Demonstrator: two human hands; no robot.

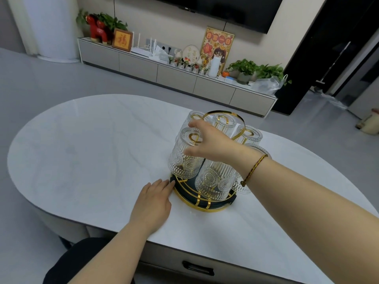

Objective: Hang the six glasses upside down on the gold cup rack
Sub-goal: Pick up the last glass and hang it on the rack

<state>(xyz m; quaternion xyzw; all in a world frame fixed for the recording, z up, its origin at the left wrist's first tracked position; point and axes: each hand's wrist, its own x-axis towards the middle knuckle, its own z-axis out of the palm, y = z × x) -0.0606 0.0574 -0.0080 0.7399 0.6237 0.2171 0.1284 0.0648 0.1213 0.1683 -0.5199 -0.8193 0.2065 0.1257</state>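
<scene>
The gold cup rack [205, 203] with a dark round base stands on the white table, right of centre. Several ribbed clear glasses hang upside down on its arms. My right hand [207, 142] reaches over the rack and wraps its fingers around the left front glass [184, 158], which sits upside down over a gold arm. Another glass [214, 181] hangs at the front, below my right wrist. More glasses [250, 136] hang at the back and right. My left hand [153, 201] lies flat on the table, fingertips touching the rack's base rim.
The white marble-look oval table [92, 150] has a drawer handle [198, 268] on its near edge. Beyond the table stands a long low cabinet [176, 78] with plants, pictures and ornaments under a wall television.
</scene>
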